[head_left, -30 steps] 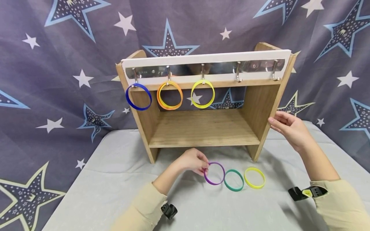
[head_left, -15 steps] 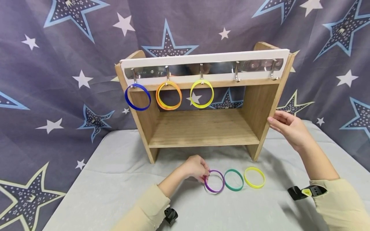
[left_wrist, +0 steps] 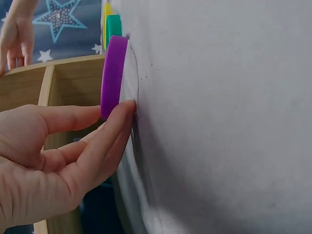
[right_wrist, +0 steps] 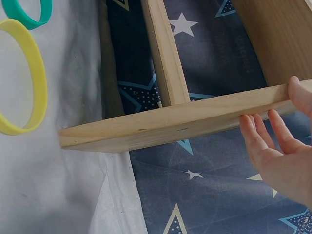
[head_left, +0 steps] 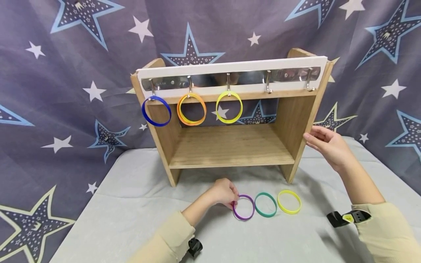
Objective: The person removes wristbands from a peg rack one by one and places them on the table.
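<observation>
Low over the cloth, my left hand (head_left: 224, 192) pinches a purple silicone wristband (head_left: 243, 207) at its left side. Thumb and fingertips meet the purple band's near end in the left wrist view. A green wristband (head_left: 265, 204) lies just right of it, then a yellow wristband (head_left: 289, 202). My right hand (head_left: 330, 148) holds the right side panel of a wooden shelf (head_left: 232, 146), thumb at the front edge and fingertips against the outer face. On the shelf's hook rail (head_left: 250, 78) hang a blue wristband (head_left: 148, 118), an orange and a yellow one together, and another yellow wristband (head_left: 241, 107).
Two hooks (head_left: 269, 87) at the right end of the rail carry no band. Grey cloth (head_left: 108, 219) covers the table. A star-patterned curtain (head_left: 82, 65) stands behind the shelf and at both sides.
My left hand has come down and toward me with the purple wristband, which sits lower beside the green one. The right hand keeps its place on the shelf.
</observation>
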Tool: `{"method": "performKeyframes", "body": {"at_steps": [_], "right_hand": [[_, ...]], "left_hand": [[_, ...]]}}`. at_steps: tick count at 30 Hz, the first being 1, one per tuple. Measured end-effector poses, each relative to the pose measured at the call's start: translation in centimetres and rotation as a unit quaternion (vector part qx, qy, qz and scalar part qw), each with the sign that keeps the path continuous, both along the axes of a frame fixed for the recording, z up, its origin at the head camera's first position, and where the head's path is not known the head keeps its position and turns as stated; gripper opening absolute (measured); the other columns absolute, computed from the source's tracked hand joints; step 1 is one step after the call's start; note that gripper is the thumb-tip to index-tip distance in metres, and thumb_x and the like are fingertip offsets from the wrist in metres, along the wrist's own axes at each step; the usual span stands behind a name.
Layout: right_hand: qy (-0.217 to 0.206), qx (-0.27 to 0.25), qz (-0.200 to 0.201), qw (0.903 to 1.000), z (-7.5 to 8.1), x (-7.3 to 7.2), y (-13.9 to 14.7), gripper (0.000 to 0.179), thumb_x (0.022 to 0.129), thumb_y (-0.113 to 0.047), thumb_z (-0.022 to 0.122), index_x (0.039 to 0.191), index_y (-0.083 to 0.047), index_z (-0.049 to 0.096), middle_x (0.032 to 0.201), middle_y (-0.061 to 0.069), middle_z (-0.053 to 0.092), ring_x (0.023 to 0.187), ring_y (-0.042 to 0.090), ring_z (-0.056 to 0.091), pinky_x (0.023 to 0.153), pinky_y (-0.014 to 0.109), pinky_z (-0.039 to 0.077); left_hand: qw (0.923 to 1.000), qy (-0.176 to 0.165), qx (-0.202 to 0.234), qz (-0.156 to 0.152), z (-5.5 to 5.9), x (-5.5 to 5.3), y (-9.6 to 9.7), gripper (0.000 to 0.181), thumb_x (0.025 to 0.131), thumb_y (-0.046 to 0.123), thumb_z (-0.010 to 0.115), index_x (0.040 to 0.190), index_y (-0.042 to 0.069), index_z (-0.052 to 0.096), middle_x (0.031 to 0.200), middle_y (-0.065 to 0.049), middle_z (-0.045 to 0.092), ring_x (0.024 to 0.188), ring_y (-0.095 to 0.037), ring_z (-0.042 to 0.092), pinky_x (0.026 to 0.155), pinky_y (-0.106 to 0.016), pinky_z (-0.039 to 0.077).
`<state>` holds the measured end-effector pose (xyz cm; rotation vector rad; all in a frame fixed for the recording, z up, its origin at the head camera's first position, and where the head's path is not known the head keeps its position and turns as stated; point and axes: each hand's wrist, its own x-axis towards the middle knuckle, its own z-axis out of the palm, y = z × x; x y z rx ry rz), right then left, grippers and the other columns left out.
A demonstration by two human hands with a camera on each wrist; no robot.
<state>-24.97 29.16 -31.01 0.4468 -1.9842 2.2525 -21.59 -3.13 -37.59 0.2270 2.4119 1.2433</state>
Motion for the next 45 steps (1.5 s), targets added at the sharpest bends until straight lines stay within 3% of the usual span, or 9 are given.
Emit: {"method": "performKeyframes", "body": {"at_steps": [3,9,13,17,21,26,30,37,45], "right_hand": [[0.0,0.003,-0.001,1.0,-0.1,0.0,0.0,0.022,0.092,-0.002,0.06,0.104,-0.02,0.063,0.092,-0.011,0.066,0.086,0.0,0.063,0.079,0.01,0.055],[0.0,0.004,-0.002,1.0,-0.3,-0.1,0.1,0.022,0.092,-0.002,0.06,0.104,-0.02,0.064,0.092,-0.011,0.066,0.086,-0.001,0.063,0.079,0.01,0.055],[-0.003,0.008,-0.006,0.9999,-0.4,0.0,0.1,0.023,0.091,-0.002,0.061,0.104,-0.021,0.063,0.091,-0.012,0.066,0.085,-0.003,0.063,0.078,0.01,0.055],[-0.001,0.006,-0.005,1.0,-0.5,0.0,0.1,0.023,0.091,-0.002,0.061,0.103,-0.021,0.064,0.091,-0.012,0.067,0.085,-0.002,0.063,0.077,0.01,0.055],[-0.001,0.001,-0.002,1.0,-0.4,0.0,0.0,0.023,0.092,-0.001,0.06,0.104,-0.02,0.064,0.091,-0.011,0.066,0.086,-0.001,0.063,0.078,0.01,0.055],[0.001,-0.003,-0.001,1.0,-0.2,0.0,0.0,0.023,0.092,-0.001,0.06,0.103,-0.02,0.065,0.09,-0.01,0.066,0.086,0.0,0.064,0.078,0.011,0.056],[0.003,-0.003,-0.003,1.0,-0.1,-0.1,0.0,0.023,0.092,0.0,0.06,0.103,-0.02,0.065,0.09,-0.011,0.067,0.085,0.0,0.064,0.078,0.01,0.056],[0.005,-0.009,0.0,0.9999,-0.1,-0.2,0.0,0.028,0.091,0.005,0.057,0.103,-0.02,0.064,0.09,-0.011,0.067,0.085,-0.001,0.064,0.077,0.01,0.056],[0.002,-0.012,0.0,0.9999,-0.2,-0.2,0.0,0.028,0.091,0.004,0.058,0.104,-0.019,0.063,0.09,-0.011,0.067,0.085,-0.001,0.065,0.077,0.011,0.056]], "left_hand": [[0.9993,0.026,-0.026,-0.011,0.2,0.1,0.0,0.006,0.082,-0.005,0.065,0.084,-0.007,0.07,0.072,-0.022,0.07,0.059,-0.025,0.07,0.055,-0.028,0.061],[0.9926,0.074,-0.087,-0.039,0.5,0.3,-0.4,0.009,0.081,-0.004,0.063,0.084,0.0,0.072,0.068,-0.015,0.067,0.055,-0.023,0.066,0.047,-0.022,0.055],[0.985,0.114,-0.118,-0.054,0.5,0.3,-0.8,0.01,0.078,0.002,0.066,0.085,0.003,0.073,0.075,-0.013,0.071,0.066,-0.023,0.066,0.058,-0.022,0.052],[0.9797,0.142,-0.127,-0.062,0.6,0.2,-1.2,0.012,0.078,0.007,0.068,0.088,0.005,0.073,0.086,-0.008,0.072,0.081,-0.019,0.063,0.074,-0.029,0.055],[0.9811,0.153,-0.102,-0.06,1.2,0.1,-1.6,0.011,0.081,0.008,0.067,0.09,0.003,0.072,0.084,-0.008,0.071,0.077,-0.017,0.064,0.07,-0.025,0.054],[0.9844,0.15,-0.078,-0.051,2.4,0.0,-1.9,0.015,0.085,0.008,0.065,0.097,0.002,0.07,0.085,-0.007,0.07,0.072,-0.012,0.061,0.065,-0.021,0.052],[0.9822,0.163,-0.079,-0.05,3.7,0.1,-2.0,0.014,0.087,0.008,0.063,0.099,0.004,0.07,0.09,-0.007,0.071,0.078,-0.014,0.063,0.069,-0.023,0.053],[0.9727,0.215,-0.076,-0.045,6.6,0.6,-2.1,0.015,0.089,0.012,0.062,0.101,0.006,0.07,0.095,-0.007,0.072,0.091,-0.019,0.067,0.08,-0.028,0.056],[0.9612,0.274,-0.032,-0.001,9.4,1.7,-2.0,0.02,0.089,0.012,0.064,0.106,0.003,0.067,0.097,-0.008,0.072,0.091,-0.02,0.067,0.084,-0.032,0.058]]}}
